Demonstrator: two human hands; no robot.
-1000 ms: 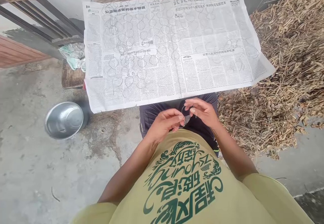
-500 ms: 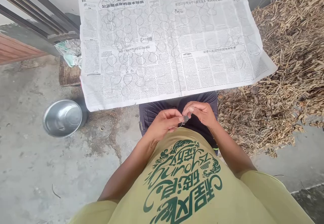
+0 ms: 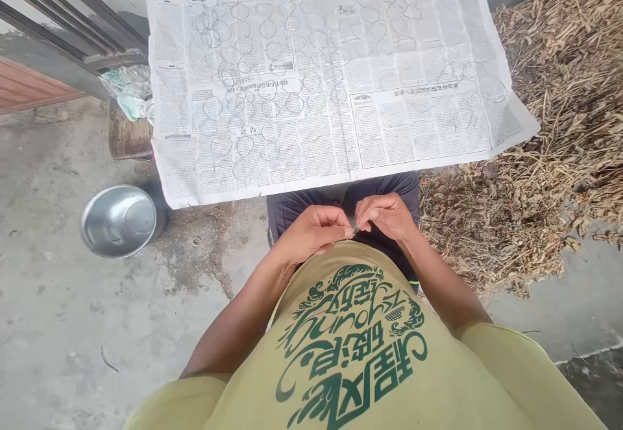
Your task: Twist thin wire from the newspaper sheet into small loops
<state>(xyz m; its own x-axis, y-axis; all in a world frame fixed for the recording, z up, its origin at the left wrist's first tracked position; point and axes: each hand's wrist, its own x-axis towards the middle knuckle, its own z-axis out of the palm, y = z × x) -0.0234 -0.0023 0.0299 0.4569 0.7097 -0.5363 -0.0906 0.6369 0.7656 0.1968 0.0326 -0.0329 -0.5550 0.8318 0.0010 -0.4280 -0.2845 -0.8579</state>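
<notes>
My left hand (image 3: 318, 230) is closed in a pinch above my lap, holding a thin, pale wire-like strand (image 3: 342, 242) that curves below its fingertips. Close against it, my right hand (image 3: 388, 215) also pinches, with a short piece of the strand showing between the two sets of fingertips. The strand's exact material is too fine to make out. Beyond both hands lies a spread newspaper (image 3: 311, 151). Many thin loops, several shaped like a figure eight (image 3: 243, 151), rest on its printed surface.
A shiny metal basin (image 3: 119, 221) stands on the concrete floor at left. Behind it, a plastic bag (image 3: 127, 89) lies on a wooden stool (image 3: 127, 133) near a slatted chair (image 3: 73, 15). Dry plant stalks (image 3: 559, 125) are heaped at right.
My right fingers have shifted slightly and closed nearer to my left fingertips. The grey patch seen between the hands is now a thin dark line. The view has tilted a little.
</notes>
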